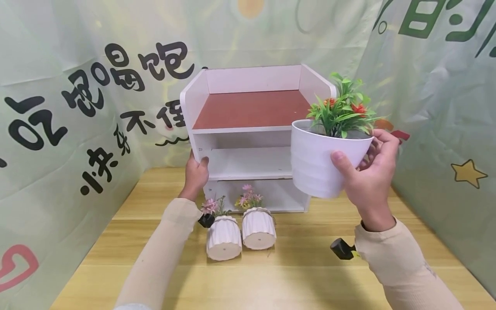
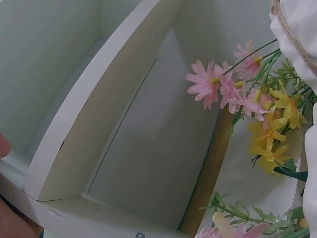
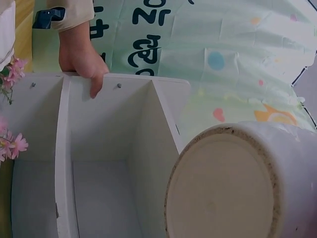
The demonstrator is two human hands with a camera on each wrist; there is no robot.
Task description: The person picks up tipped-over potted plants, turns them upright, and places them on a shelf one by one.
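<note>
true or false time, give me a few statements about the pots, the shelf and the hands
1. The right hand holds the large white pot up in the air. True.
2. The plant in that pot has blue flowers. False: they are red-orange among green leaves.
3. The left hand grips the left side panel of the white shelf unit. True.
4. Three small ribbed pots stand on the table. False: there are two, the left small pot and the right small pot.
5. The shelf unit's top surface is reddish brown. True.
</note>
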